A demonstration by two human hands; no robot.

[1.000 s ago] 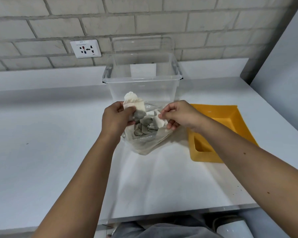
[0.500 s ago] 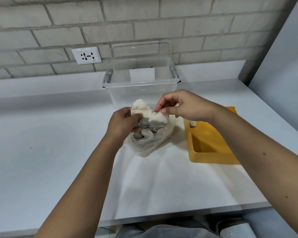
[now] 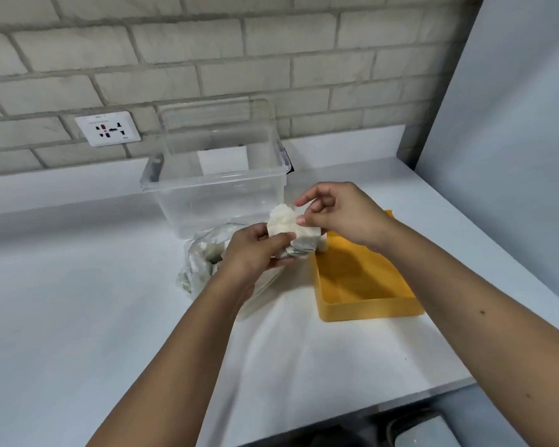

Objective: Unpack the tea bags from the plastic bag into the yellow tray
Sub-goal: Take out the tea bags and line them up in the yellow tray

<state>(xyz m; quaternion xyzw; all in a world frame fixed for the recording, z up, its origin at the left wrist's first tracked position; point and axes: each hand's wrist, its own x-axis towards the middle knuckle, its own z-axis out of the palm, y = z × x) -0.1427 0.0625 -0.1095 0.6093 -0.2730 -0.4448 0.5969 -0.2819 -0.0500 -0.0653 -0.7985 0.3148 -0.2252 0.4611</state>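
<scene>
Plastic bag (image 3: pixel 204 266) lies crumpled on your desk (image 3: pixel 78 317), in front of the clear bin (image 3: pixel 217 201) | your left hand (image 3: pixel 255 250): fingers curled round a clump of tea bags (image 3: pixel 292 232), held up between bag and tray | your right hand (image 3: pixel 339 214): thumb and curled fingers pinching the clump's top, forefinger lifted | yellow tray (image 3: pixel 368 306) on the desk, just right.

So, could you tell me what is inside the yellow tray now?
The yellow tray shows only bare floor. Its far corner is hidden behind the right hand and the tea bags gripped by the left hand.
</scene>
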